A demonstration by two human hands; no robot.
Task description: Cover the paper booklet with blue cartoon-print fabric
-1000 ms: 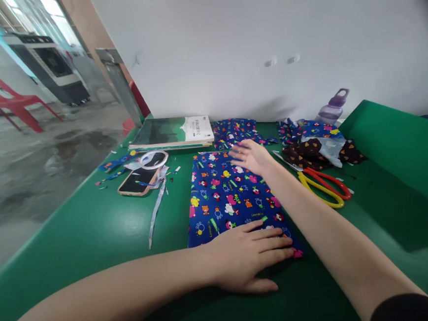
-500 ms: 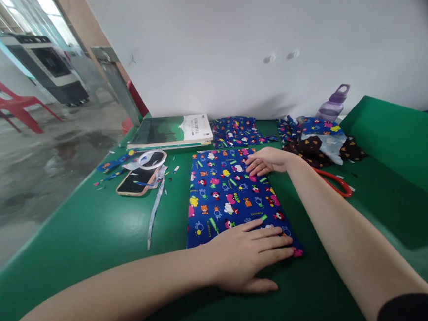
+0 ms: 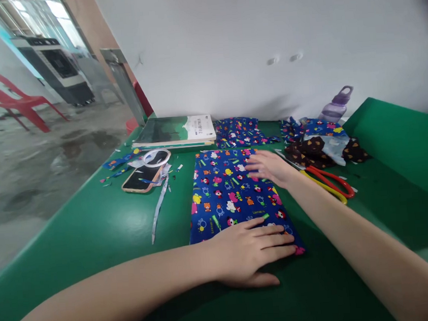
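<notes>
A blue cloth (image 3: 231, 193) printed with cartoon animals lies flat on the green table (image 3: 111, 228) in front of me. Across its near edge my left hand (image 3: 253, 251) rests palm down, fingers stretched out and holding nothing. My right hand (image 3: 268, 168) is at the cloth's far right side with its fingers extended and slightly apart, its fingertips over the print. Whether those fingertips press on the cloth I cannot tell. Just right of that forearm lies a pair of scissors (image 3: 329, 181) with one red and one yellow handle, partly hidden by the arm.
Books (image 3: 176, 131) and a folded blue cloth piece (image 3: 237, 131) lie along the back. Fabric scraps (image 3: 318, 145) and a purple bottle (image 3: 337, 105) are at back right. To the left are a phone (image 3: 141, 180), a white ring (image 3: 157, 158) and a thin fabric strip (image 3: 159, 209).
My right hand has shifted slightly down, and its forearm has swung lower right, uncovering the scissors' yellow handle. My left hand stays on the cloth. The whole view has shifted a little.
</notes>
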